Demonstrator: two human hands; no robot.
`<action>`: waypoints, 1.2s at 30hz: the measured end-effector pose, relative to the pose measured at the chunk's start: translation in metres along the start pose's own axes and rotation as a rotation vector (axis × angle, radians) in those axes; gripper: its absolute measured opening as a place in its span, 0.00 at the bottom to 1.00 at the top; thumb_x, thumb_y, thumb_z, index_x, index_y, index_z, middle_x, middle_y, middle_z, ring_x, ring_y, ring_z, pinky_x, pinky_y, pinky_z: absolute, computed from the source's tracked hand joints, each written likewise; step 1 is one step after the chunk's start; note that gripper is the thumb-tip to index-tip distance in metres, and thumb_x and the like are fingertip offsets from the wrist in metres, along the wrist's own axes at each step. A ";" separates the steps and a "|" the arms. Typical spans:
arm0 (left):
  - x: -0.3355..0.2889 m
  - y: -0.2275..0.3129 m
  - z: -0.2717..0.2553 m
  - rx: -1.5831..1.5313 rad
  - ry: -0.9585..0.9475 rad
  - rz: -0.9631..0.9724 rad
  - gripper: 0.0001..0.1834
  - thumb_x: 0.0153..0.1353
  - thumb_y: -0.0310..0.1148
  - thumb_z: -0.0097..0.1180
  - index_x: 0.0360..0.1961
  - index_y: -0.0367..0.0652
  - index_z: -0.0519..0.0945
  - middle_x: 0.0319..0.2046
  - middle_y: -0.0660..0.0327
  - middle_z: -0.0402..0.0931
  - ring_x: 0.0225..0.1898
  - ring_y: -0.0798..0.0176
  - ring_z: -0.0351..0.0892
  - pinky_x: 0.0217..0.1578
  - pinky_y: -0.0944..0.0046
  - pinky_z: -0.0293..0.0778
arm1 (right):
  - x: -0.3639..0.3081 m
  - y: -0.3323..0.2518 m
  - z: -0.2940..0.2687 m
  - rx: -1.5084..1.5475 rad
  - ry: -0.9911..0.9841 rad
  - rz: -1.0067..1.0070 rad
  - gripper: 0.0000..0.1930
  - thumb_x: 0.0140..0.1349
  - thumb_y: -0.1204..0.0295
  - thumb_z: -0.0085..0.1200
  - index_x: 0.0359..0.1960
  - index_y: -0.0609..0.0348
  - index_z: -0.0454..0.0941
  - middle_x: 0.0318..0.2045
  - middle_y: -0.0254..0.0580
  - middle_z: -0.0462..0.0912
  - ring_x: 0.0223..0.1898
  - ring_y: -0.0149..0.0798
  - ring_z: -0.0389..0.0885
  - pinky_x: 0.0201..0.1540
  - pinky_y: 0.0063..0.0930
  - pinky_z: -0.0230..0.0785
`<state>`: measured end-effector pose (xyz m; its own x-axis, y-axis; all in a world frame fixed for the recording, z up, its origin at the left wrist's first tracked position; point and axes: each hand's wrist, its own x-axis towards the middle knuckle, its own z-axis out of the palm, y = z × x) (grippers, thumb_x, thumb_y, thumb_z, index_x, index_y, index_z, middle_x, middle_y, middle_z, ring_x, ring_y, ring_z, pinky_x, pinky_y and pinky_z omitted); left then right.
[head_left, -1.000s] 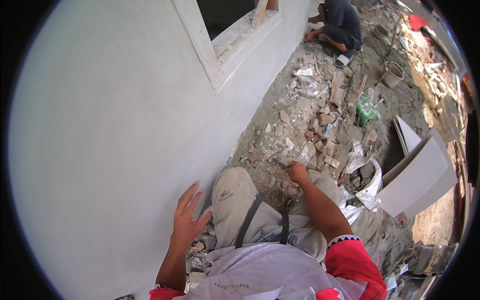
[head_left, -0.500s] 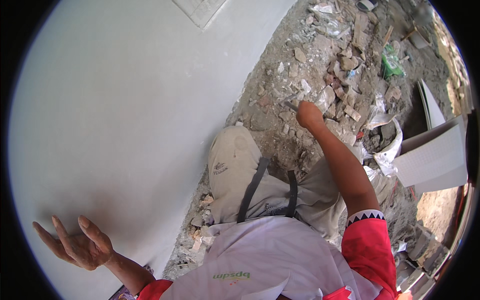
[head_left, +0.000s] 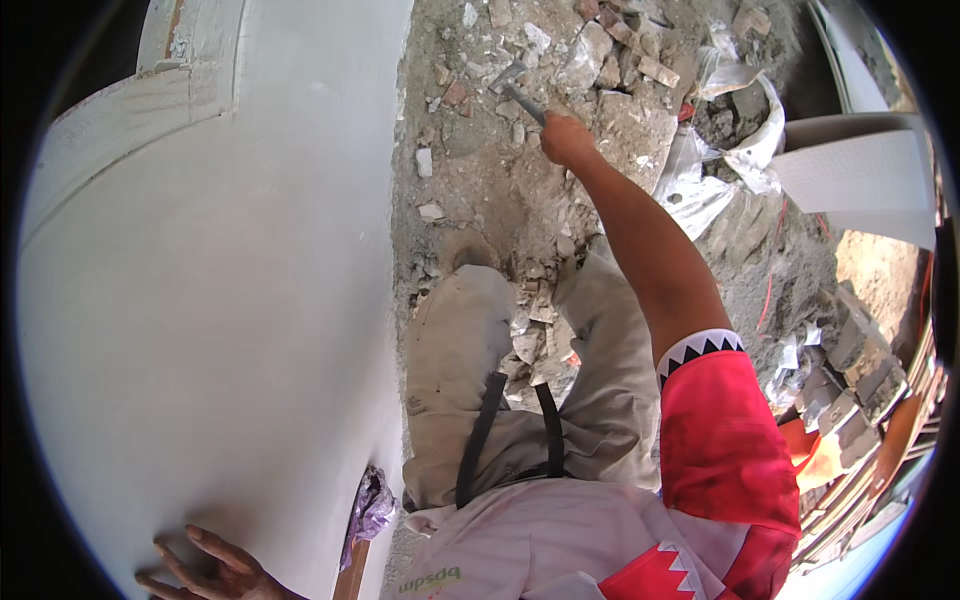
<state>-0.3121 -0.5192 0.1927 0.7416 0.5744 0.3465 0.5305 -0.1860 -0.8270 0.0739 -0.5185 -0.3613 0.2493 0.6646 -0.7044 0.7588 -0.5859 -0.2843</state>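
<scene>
My right hand [head_left: 568, 139] is closed round the handle of a scraper [head_left: 518, 92], held out over the rubble with its short, pale metal end pointing away from me. At the lower left my left hand [head_left: 212, 572] has its fingers spread and nothing in it. It is at the smooth white wall [head_left: 250, 300], where its shadow falls; whether the fingertips touch is hard to tell. Part of that hand is cut off by the lower edge.
Broken bricks and stones [head_left: 600, 60] cover the ground ahead. A torn white sack [head_left: 745, 150] and pale bent panels [head_left: 850, 180] lie to the right. Crumpled purple plastic [head_left: 372, 503] sits by a wooden strip [head_left: 350, 572]. A framed opening [head_left: 150, 95] breaks the wall at upper left.
The view has shifted along the wall, bringing the framed opening and purple plastic into sight. My left hand appears lower in view, fingers still apart. My right hand keeps hold of the scraper.
</scene>
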 end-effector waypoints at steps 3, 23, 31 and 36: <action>-0.005 -0.010 0.003 -0.123 -0.022 -0.011 0.21 0.59 0.55 0.63 0.45 0.54 0.86 0.58 0.57 0.77 0.68 0.56 0.59 0.61 0.55 0.40 | -0.031 0.004 0.016 0.216 0.011 0.018 0.17 0.63 0.67 0.50 0.51 0.61 0.73 0.42 0.59 0.83 0.46 0.59 0.82 0.49 0.51 0.74; -0.007 -0.010 0.002 -0.091 -0.125 0.029 0.18 0.52 0.56 0.67 0.39 0.60 0.87 0.65 0.49 0.68 0.71 0.49 0.46 0.62 0.43 0.35 | -0.193 0.083 0.135 0.481 -0.378 0.195 0.18 0.54 0.63 0.54 0.37 0.68 0.81 0.38 0.67 0.82 0.45 0.63 0.80 0.51 0.49 0.71; -0.011 -0.011 0.004 -0.102 -0.095 0.041 0.21 0.54 0.57 0.66 0.42 0.57 0.86 0.64 0.49 0.69 0.72 0.50 0.49 0.64 0.46 0.32 | -0.189 0.077 0.145 0.344 -0.309 0.300 0.18 0.56 0.65 0.52 0.44 0.67 0.79 0.46 0.66 0.81 0.51 0.63 0.78 0.55 0.51 0.70; -0.012 -0.012 0.006 -0.166 -0.062 0.032 0.21 0.56 0.55 0.65 0.43 0.53 0.85 0.59 0.52 0.76 0.72 0.55 0.52 0.66 0.49 0.30 | -0.194 0.073 0.146 0.362 -0.237 0.270 0.19 0.56 0.65 0.51 0.45 0.67 0.78 0.45 0.67 0.81 0.50 0.63 0.79 0.53 0.52 0.70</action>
<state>-0.3299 -0.5193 0.1964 0.7352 0.6129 0.2895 0.5716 -0.3310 -0.7508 -0.0069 -0.7584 -0.3407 0.2323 0.3681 -0.9003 0.4188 -0.8733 -0.2490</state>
